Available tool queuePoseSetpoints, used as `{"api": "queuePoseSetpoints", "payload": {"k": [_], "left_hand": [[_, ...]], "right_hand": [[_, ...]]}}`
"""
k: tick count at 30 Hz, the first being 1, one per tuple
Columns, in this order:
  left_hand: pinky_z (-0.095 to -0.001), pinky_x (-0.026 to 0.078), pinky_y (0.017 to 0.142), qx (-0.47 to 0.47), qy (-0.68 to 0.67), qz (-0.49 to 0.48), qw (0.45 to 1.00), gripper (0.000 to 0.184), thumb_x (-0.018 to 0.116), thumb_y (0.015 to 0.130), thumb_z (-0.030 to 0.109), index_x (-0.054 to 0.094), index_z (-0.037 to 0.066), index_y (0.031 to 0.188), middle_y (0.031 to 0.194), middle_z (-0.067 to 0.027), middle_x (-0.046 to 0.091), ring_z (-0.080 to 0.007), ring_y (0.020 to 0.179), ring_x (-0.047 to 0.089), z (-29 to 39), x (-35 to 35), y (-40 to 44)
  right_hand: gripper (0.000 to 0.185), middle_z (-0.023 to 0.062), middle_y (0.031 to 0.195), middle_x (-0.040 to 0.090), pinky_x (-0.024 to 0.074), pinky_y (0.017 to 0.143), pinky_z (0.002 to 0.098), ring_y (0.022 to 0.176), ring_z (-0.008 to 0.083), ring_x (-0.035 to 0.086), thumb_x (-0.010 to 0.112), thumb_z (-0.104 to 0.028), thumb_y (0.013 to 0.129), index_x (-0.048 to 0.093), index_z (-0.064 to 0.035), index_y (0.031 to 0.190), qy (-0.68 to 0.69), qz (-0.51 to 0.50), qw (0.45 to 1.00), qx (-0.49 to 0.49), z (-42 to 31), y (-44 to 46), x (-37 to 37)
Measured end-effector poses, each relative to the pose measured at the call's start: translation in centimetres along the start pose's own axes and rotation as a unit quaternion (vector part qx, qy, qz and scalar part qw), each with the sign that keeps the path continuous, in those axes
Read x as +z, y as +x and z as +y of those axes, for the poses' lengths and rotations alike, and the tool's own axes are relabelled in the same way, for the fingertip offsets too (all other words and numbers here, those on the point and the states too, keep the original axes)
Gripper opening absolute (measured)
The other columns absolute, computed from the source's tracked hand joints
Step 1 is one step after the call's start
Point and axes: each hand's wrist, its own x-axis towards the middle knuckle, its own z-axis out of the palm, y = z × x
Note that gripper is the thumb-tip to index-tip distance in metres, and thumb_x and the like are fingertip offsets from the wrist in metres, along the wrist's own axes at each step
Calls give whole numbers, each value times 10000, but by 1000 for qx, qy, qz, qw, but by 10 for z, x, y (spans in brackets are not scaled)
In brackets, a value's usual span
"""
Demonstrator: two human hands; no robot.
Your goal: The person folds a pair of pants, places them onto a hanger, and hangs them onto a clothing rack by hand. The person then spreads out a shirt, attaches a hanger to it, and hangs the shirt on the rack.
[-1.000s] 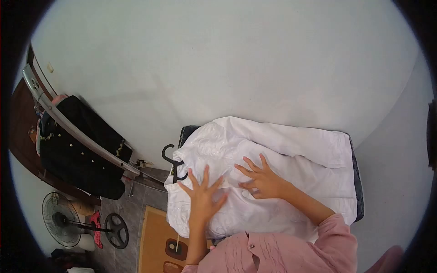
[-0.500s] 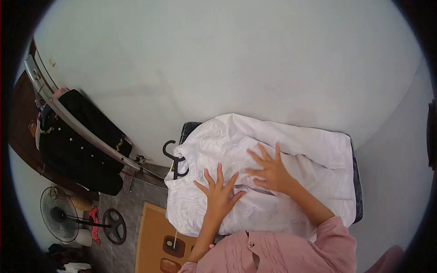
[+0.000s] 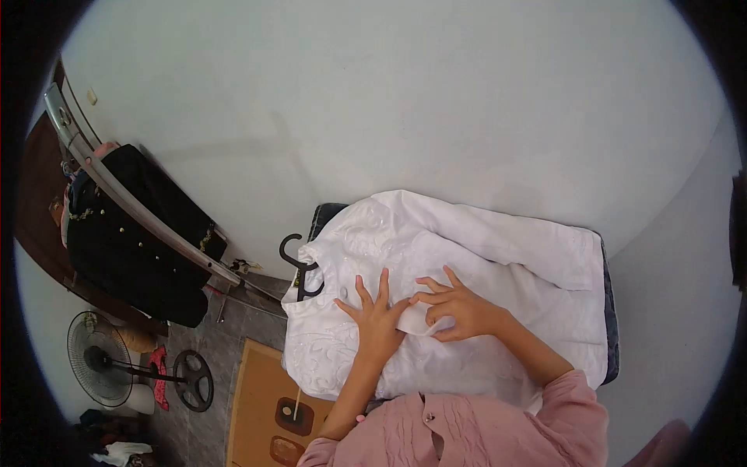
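A white long-sleeved shirt [image 3: 498, 233] with raised embroidery near its collar lies spread out, a black hanger [image 3: 299, 266] in its neck. My left hand [image 3: 379, 323] rests on the embroidered front, fingers spread, its thumb close to my right fingertips. With thumb and fingers bent together, my right hand [image 3: 463, 311] pinches a lifted edge of the front opening, which curls up between the two hands. Whether the left thumb also touches that edge is hard to see.
A dark padded board [image 3: 611, 335] shows under the shirt, against a pale wall [image 3: 436, 101]. Black garments [image 3: 136, 249] hang from a metal rail [image 3: 140, 198] at left. Below them stands a fan [image 3: 101, 358]. A brown patterned mat [image 3: 257, 389] lies on the grey tiled floor.
My right hand has moved slightly down and left, and its spread fingers have closed on the shirt's front edge, lifting it. My left hand stays spread, shifted slightly.
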Motion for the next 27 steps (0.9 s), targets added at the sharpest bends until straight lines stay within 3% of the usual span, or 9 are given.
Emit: {"api": "queuePoseSetpoints", "payload": {"k": [9, 12, 15, 18, 20, 25, 27], "left_hand": [[-746, -115, 914, 10, -68, 38, 997, 494, 750, 527, 80, 678, 280, 973, 1477, -47, 288, -426, 1372, 66, -3, 0, -5], [-674, -162, 971, 82, -25, 82, 993, 493, 769, 533, 138, 686, 299, 992, 1471, -48, 304, -410, 1385, 24, -9, 9, -8], [-673, -173, 966, 110, -18, 112, 987, 471, 767, 567, 150, 687, 321, 998, 1461, -41, 327, -401, 1387, 22, -8, 10, -8], [-675, -168, 967, 75, -32, 101, 992, 425, 761, 599, 158, 695, 331, 982, 1461, -30, 327, -398, 1387, 21, -6, 10, -8], [-675, -163, 969, 120, -18, 99, 988, 405, 752, 609, 155, 701, 331, 970, 1460, -29, 328, -395, 1389, 12, -8, 12, -8], [-674, -159, 971, 109, -30, 80, 990, 392, 747, 615, 147, 705, 327, 960, 1461, -27, 327, -391, 1389, -1, -10, 13, -8], [-674, -159, 971, 109, -32, 81, 990, 388, 745, 617, 143, 706, 326, 957, 1461, -24, 326, -390, 1389, -5, -10, 11, -7]], "right_hand": [[149, 21, 1490, 249, 59, 1016, 694, 1394, 283, 130, 680, -189, 688, 724, -186, 831, -116, 59, 990, 49, -24, 1, -5], [160, 19, 1501, 218, 60, 1013, 697, 1394, 291, 119, 677, -192, 694, 728, -205, 845, -152, 93, 982, 57, -21, 2, -4], [201, 23, 1502, 210, 58, 1012, 699, 1395, 293, 113, 681, -194, 691, 728, -243, 880, -153, 93, 983, 52, -16, 4, 0], [218, 30, 1500, 210, 50, 1015, 695, 1393, 289, 119, 696, -227, 694, 723, -272, 906, -125, 53, 988, 67, -20, 6, -6], [211, 32, 1494, 224, 48, 1012, 699, 1393, 287, 121, 699, -245, 698, 722, -273, 906, -126, 65, 988, 66, -19, 7, -3], [201, 33, 1469, 275, 42, 1003, 712, 1393, 273, 123, 695, -288, 714, 717, -253, 911, -164, 96, 978, 80, -20, 11, 12], [167, 4, 1464, 293, 7, 1009, 706, 1387, 269, 149, 725, -307, 695, 708, -226, 840, -204, 119, 969, 76, -20, 12, 18]]}}
